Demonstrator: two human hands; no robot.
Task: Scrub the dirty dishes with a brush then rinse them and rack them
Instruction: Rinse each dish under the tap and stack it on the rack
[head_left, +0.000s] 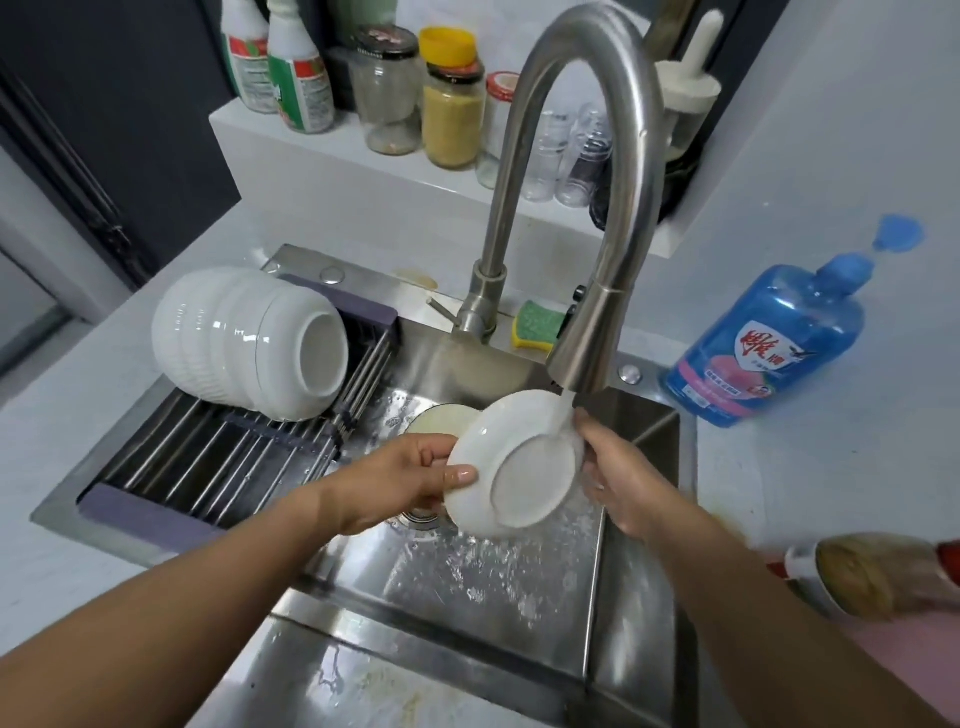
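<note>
White plate (519, 462) tilted, underside facing camera, under running faucet (587, 353) above steel sink (467, 597), left hand (415, 478) gripping its left rim, right hand (618, 467) gripping its right rim, stacked bowls (244, 338) on rack (208, 457) at left.
</note>
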